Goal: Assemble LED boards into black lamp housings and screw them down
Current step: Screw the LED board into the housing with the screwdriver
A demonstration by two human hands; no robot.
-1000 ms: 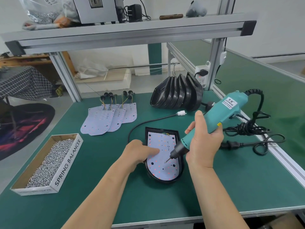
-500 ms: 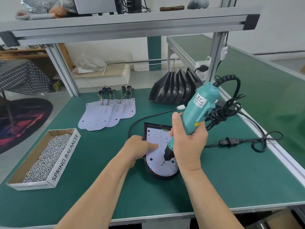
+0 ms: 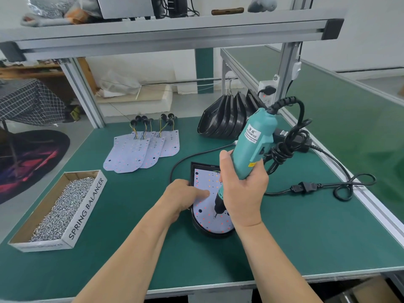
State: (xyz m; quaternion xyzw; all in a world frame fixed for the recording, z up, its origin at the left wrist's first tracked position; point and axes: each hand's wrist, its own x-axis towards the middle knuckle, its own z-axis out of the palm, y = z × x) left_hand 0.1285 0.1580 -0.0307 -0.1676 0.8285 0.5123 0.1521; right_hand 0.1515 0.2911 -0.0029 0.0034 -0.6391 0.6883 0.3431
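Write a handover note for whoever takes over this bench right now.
Left hand: open, pressing the LED board into the black housing at mid-bench.
Right hand: grips the teal screwdriver, bit tip down on the board's near part.
Done: one board seated; how many screws are in cannot be told.
Left: finish screwing this board, then do the spare boards and stacked housings at the back. The box of screws is to the left.

Head view, forward-down, close over bench (image 3: 295, 237); edges seemingly warped.
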